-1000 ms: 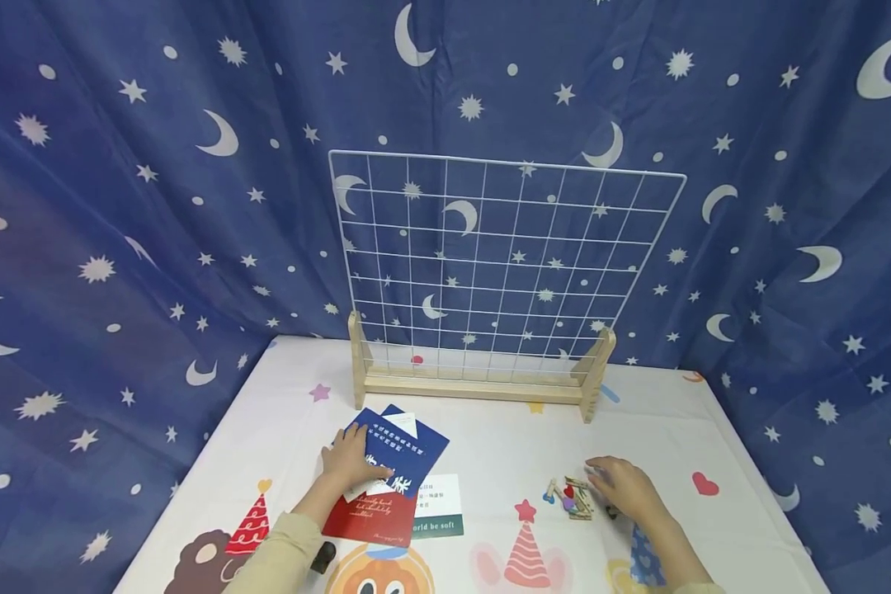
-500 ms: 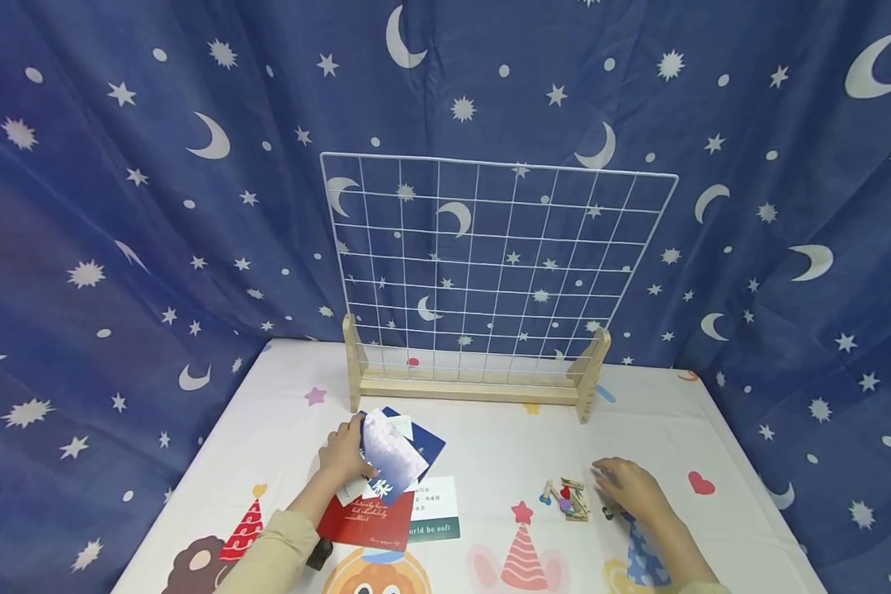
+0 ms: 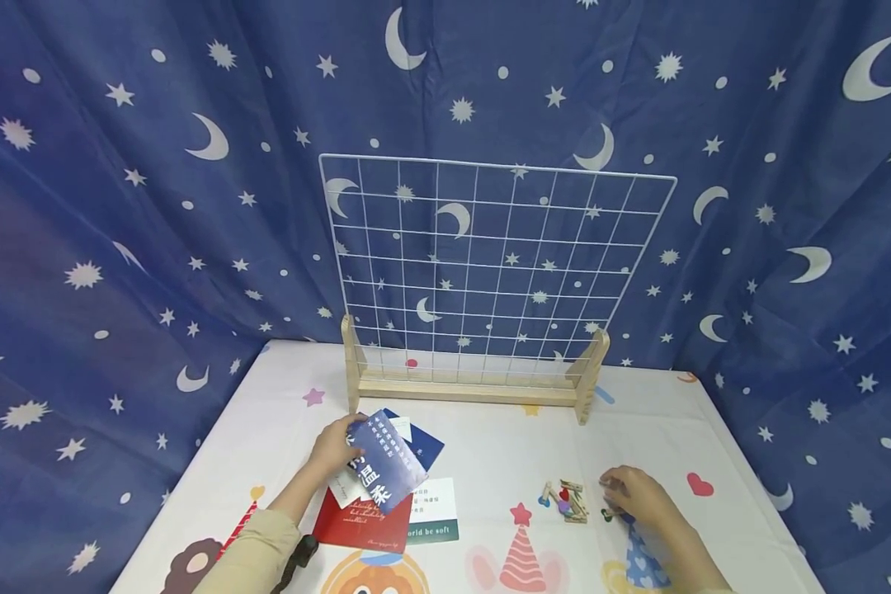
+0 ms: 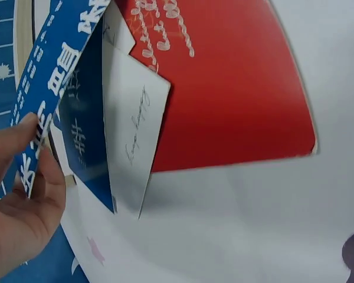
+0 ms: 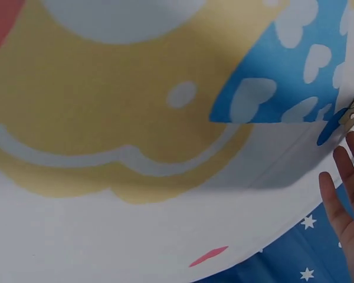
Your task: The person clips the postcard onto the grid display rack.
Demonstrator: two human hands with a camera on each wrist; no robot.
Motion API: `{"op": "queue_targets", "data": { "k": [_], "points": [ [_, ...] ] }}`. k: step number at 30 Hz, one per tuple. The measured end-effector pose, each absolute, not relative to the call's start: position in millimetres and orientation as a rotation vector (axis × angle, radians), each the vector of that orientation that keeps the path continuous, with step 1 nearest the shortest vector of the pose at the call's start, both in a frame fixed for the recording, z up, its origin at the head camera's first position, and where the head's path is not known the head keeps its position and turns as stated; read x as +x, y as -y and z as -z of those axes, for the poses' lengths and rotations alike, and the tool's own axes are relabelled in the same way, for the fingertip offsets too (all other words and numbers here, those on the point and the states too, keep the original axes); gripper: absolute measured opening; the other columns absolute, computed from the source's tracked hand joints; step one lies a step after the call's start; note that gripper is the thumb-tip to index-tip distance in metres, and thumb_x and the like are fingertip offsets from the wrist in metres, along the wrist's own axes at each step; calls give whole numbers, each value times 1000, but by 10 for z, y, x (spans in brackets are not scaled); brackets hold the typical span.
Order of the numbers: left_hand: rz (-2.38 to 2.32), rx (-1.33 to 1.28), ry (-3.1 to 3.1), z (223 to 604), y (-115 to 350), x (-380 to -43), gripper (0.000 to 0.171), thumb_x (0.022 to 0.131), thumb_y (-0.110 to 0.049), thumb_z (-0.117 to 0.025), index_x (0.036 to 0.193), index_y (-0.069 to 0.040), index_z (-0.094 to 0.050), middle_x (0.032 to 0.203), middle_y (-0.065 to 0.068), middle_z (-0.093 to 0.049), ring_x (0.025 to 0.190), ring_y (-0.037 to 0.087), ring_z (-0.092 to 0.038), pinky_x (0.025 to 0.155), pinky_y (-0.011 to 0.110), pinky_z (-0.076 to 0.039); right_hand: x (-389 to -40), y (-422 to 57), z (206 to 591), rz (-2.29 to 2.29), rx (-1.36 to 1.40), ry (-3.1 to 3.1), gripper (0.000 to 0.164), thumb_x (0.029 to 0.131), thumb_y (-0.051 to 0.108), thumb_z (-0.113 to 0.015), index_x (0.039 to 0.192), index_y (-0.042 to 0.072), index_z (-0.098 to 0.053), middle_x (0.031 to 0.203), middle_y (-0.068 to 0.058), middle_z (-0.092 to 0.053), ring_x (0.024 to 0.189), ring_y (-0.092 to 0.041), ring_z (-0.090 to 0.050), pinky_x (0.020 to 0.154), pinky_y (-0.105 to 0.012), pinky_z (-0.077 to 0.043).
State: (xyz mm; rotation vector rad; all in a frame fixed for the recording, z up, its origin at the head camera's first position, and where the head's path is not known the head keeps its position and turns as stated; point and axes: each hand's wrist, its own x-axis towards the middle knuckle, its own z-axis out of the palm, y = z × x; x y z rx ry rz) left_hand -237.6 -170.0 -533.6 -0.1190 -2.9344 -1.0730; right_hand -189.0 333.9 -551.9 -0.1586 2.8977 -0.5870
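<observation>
Left grip (image 3: 332, 446) pinching blue card (image 3: 392, 466), right grip (image 3: 638, 495) relaxed, unladen, we judge overlap could drag white card (image 4: 133, 109) toward left edge of bench (image 3: 256, 421).

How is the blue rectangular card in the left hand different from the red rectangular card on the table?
The blue rectangular card is pinched at a tilt by the left hand, while the red rectangular card lies on the white patterned tablecloth. The blue card shows chunky white characters; the red card shows thin, curly, pale writing. Both are cards with pale writing.
</observation>
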Motion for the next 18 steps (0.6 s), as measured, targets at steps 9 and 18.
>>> {"op": "queue_targets", "data": {
  "k": [9,18],
  "points": [
    [1376,-52,2786,5283,1782,-2446,57,63,8,-75,118,0,-60,86,19,-59,63,20,-57,55,29,-52,-1812,-3371,5566,615,-209,-2875,14,75,17,-76,83,13,-67,74,5,-55,69,-9,-48,64,-27,-46],
    [1593,-17,2720,5138,1793,-2494,56,74,10,-69,127,3,-52,86,25,-62,59,14,-62,49,27,-56,-1800,-3425,5587,659,-389,-2851,23,73,30,-78,81,13,-65,74,5,-52,66,-6,-42,57,-22,-39]
  ]
}}
